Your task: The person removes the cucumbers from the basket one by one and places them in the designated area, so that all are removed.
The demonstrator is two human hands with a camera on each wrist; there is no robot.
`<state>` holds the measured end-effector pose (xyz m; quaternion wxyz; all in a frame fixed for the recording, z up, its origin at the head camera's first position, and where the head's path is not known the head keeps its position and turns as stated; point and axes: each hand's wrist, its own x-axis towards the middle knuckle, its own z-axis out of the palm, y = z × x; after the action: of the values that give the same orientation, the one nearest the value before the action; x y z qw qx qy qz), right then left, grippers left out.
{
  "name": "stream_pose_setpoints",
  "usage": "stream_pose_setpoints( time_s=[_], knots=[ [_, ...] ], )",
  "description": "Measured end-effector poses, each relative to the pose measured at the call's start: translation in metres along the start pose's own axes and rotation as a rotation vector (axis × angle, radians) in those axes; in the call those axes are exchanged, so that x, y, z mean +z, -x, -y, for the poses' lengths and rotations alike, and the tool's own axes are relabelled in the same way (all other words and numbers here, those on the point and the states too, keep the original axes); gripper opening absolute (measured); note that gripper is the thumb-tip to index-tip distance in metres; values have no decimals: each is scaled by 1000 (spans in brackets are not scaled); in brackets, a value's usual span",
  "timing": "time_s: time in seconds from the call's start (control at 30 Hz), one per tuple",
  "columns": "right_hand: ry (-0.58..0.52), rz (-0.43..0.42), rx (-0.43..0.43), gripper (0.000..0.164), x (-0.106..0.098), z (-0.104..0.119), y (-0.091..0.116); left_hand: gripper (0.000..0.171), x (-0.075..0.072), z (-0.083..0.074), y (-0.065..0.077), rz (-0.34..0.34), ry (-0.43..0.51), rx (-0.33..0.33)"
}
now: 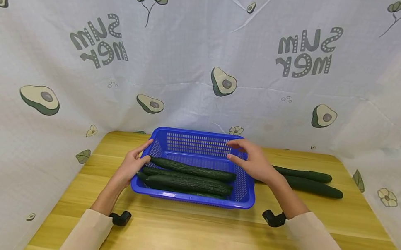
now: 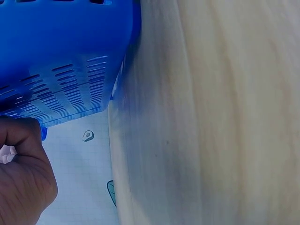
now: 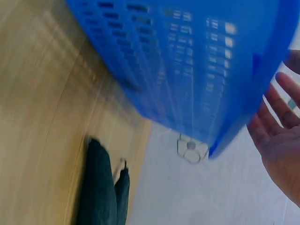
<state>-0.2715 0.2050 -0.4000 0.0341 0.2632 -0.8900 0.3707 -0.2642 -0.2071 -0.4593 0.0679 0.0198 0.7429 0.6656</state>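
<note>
A blue plastic basket (image 1: 191,198) with slotted walls stands on the table, several dark green cucumbers (image 1: 189,183) lying lengthwise along its near side. My left hand (image 1: 131,165) holds the basket's left rim, thumb over the edge; in the left wrist view that hand (image 2: 26,173) is beside the slotted wall, its fingertips hidden. Over the right end of the basket, my right hand (image 1: 256,163) is spread, thumb apart from the fingers and nothing between them. The right wrist view shows this hand (image 3: 281,131) by the rim, palm visible.
On the table right of the basket lie more cucumbers (image 1: 313,187), partly behind my right forearm. The wooden table (image 1: 186,240) extends toward me. A pale curtain (image 1: 191,49) printed with avocados hangs behind and along both sides.
</note>
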Motion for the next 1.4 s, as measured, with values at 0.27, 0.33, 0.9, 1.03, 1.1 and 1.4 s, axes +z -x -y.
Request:
stream_pose_setpoints(
  time_s=[0.27, 0.33, 0.9, 1.03, 1.1, 1.4],
  knots=[
    [-65, 62, 24, 49, 18, 5, -12, 70, 2, -1, -2, 9, 1, 2],
    [-78, 78, 31, 50, 22, 6, -15, 70, 2, -1, -2, 8, 1, 2],
    [-71, 216, 24, 50, 56, 2, -28, 70, 4, 3, -3, -10, 1, -21],
    [-36, 254, 35, 51, 60, 0, -28, 69, 6, 3, -2, -7, -10, -22],
    [-17, 271, 38, 52, 63, -2, -30, 69, 5, 3, -2, -9, -18, -20],
    [87, 420, 53, 58, 68, -3, -36, 69, 2, 1, -1, -13, -6, -16]
  ],
)
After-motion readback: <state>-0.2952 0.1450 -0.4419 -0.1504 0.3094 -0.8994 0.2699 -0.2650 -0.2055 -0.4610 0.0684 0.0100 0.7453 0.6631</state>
